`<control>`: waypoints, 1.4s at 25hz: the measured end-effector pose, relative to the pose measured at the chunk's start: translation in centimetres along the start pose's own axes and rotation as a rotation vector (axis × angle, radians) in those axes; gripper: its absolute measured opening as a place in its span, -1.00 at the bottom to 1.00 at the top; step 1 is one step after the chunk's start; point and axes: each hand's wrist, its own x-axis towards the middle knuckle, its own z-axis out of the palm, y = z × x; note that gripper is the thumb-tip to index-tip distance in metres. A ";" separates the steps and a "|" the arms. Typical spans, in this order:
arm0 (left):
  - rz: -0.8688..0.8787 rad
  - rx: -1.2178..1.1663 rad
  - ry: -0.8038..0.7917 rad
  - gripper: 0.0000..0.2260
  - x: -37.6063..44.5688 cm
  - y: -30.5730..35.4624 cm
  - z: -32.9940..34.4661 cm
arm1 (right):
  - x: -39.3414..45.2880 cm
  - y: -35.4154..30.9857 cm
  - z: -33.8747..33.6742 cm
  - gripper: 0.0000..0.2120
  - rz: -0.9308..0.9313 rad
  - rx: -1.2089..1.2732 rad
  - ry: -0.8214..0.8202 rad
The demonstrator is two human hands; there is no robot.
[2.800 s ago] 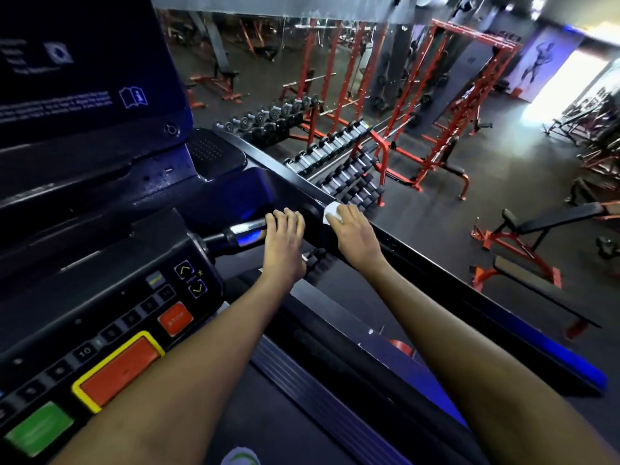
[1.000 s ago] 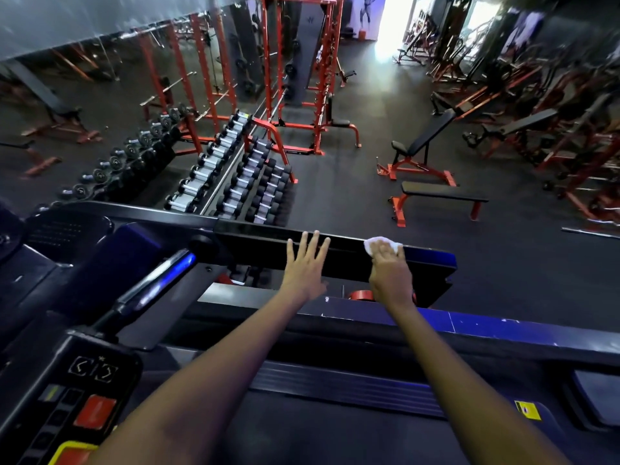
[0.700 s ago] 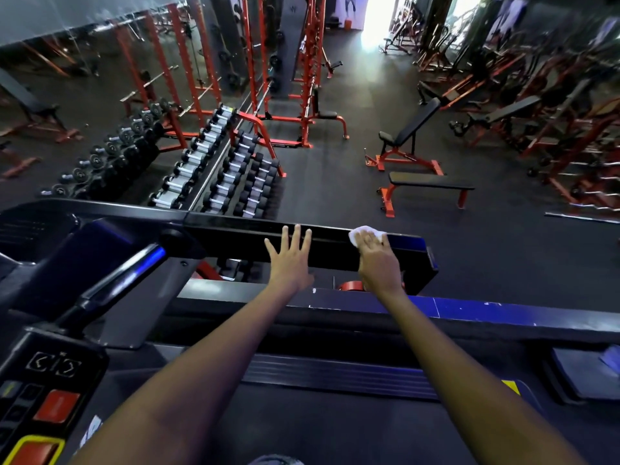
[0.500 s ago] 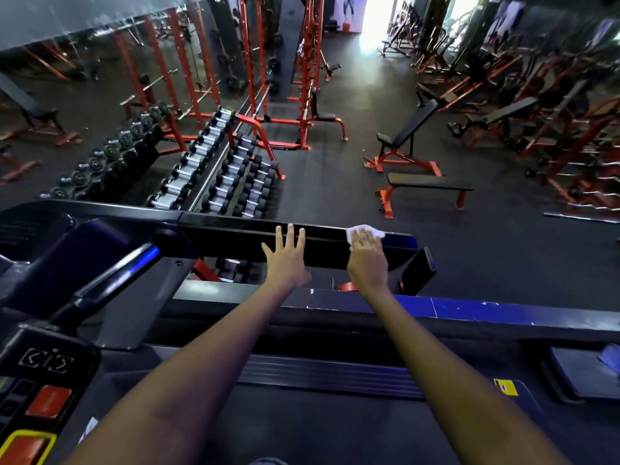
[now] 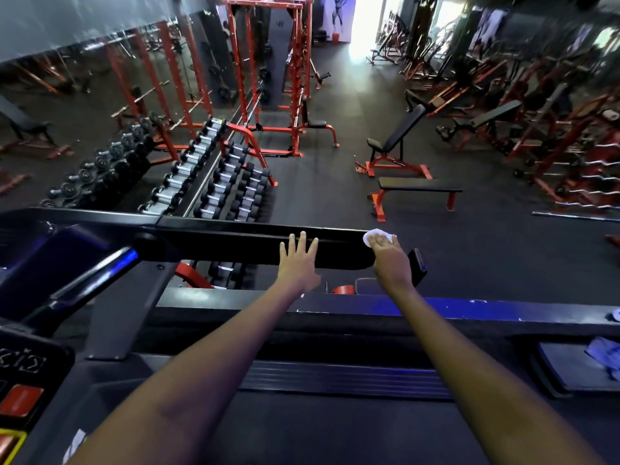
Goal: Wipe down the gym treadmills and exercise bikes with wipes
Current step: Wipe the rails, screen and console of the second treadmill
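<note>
I stand on a treadmill whose black side handrail [image 5: 235, 241] runs across the middle of the view. My left hand [image 5: 298, 263] lies flat on the rail with its fingers spread and straight. Near the rail's right end my right hand [image 5: 391, 258] presses a white wipe [image 5: 374, 237] onto the top of the rail; most of the wipe is hidden under the fingers. The treadmill belt [image 5: 335, 431] is below my arms, and the console [image 5: 23, 391] with a red button is at the lower left.
A blue cloth [image 5: 604, 359] lies on the dark step at the lower right. Beyond the rail stand dumbbell racks [image 5: 214, 176], red power racks [image 5: 275, 78], an incline bench [image 5: 396, 142] and a flat bench [image 5: 419, 187] on the dark floor.
My right hand has slid the wipe rightward along the rail to its end. The left hand stays flat on the rail.
</note>
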 end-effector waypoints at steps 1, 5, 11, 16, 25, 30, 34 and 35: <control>0.055 0.012 0.009 -0.27 0.2 1.0 0.1 | 0.2 0.8 -0.5 -0.45 0.012 0.011 -0.018; 0.332 0.012 0.027 -0.34 1.2 6.2 0.8 | 0.3 4.9 -1.6 -0.55 0.050 0.086 -0.056; 0.456 -0.183 0.027 -0.41 3.2 15.2 2.5 | -2.7 12.8 -3.5 -0.61 0.138 0.217 -0.077; 0.358 -0.371 -0.044 -0.43 4.7 20.9 4.0 | -3.0 16.7 -5.1 -0.67 0.161 0.260 -0.088; 0.231 -0.477 -0.084 -0.42 13.2 26.9 6.4 | 2.7 25.7 -3.4 -0.79 0.223 0.390 -0.158; 0.139 -0.540 -0.065 -0.43 19.2 29.8 6.8 | 7.5 31.4 -2.5 -0.80 0.163 0.371 -0.233; 0.075 -0.567 -0.007 -0.42 22.6 30.7 6.6 | 11.9 34.0 -1.9 -0.82 0.063 0.340 -0.303; 0.046 -0.570 0.003 -0.41 23.1 30.7 6.5 | 13.0 34.3 -1.5 -0.83 0.040 0.340 -0.317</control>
